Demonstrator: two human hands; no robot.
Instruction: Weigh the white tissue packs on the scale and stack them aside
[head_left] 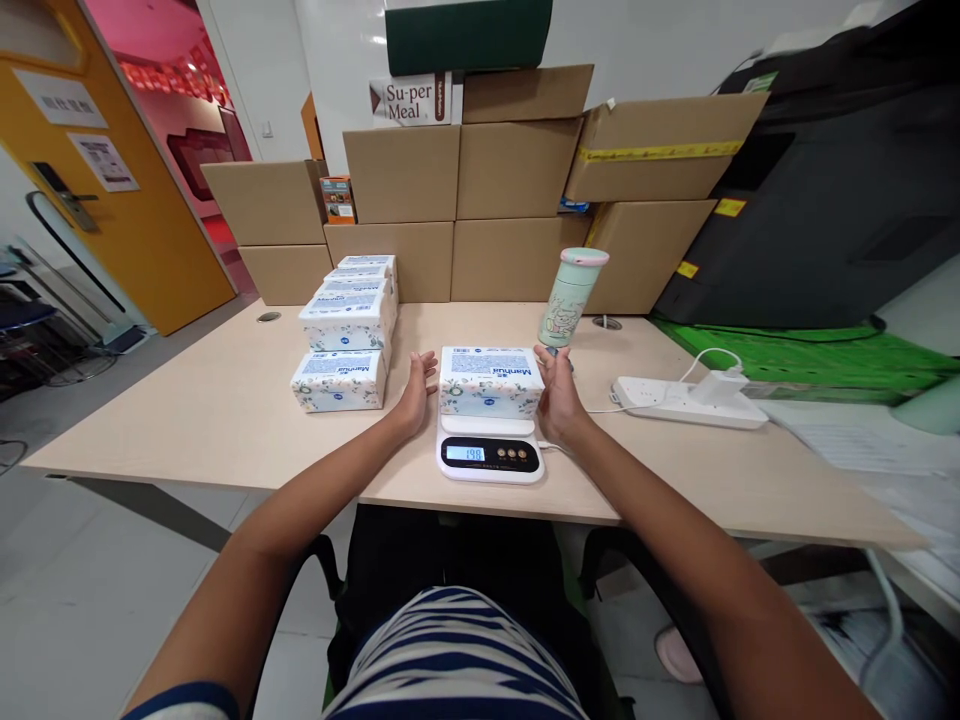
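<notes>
A tissue pack (491, 383) printed "Manhua" rests on a white digital scale (491, 472), whose lit display appears to read 198. Just left of the pack is my left hand (414, 395), fingers extended, with a small gap between it and the wrapper. At the pack's right end my right hand (559, 395) has its fingers stretched out; it is very close to the wrapper, and I cannot tell whether it touches. More tissue packs (349, 325) stand stacked and in a row to the left. A pale green tumbler (571, 300) with a pink lid stands behind my right hand.
Cardboard boxes (397, 260) line the back of the wooden table (225, 430). A white power strip (686, 402) with a plug and cable lies on the right. A thin cable runs from the scale's right side. A large black object (810, 220) sits beyond the table.
</notes>
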